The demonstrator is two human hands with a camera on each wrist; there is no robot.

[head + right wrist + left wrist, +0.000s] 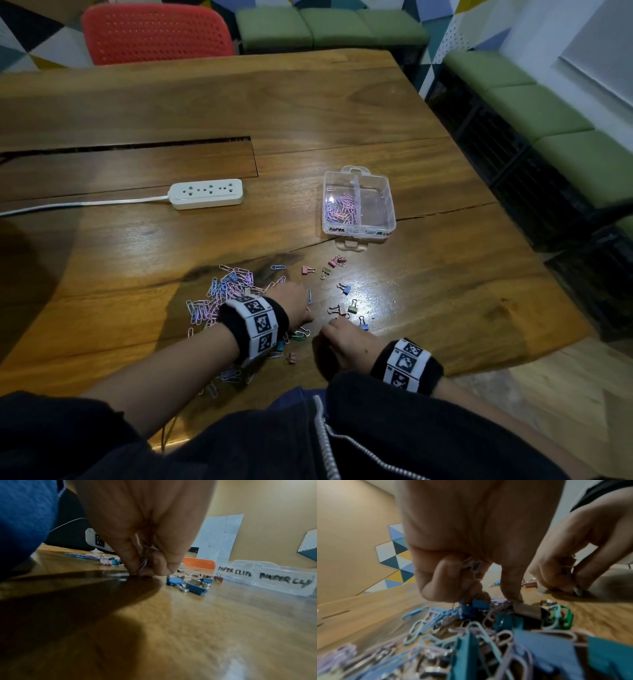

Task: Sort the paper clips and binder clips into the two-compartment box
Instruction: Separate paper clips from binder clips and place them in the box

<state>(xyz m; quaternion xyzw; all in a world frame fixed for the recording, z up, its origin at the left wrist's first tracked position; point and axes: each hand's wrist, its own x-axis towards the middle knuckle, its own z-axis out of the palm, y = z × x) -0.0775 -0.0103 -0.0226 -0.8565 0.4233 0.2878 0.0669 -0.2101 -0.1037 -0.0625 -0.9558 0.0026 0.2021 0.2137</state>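
The table [342, 109] is wood, glossy, with grain and cracks showing. The box [385, 205] is clear smooth plastic. Paper clips [219, 301] look coated in pastel colour; binder clips [195, 588] have matt painted bodies and shiny metal handles. The far power strip [207, 194] is smooth white plastic. Wristbands [255, 325] are black cloth.

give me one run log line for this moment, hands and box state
left hand: holds paper clips over pile | right hand: pinches clips at table | box: paper clips in left compartment, right looks empty
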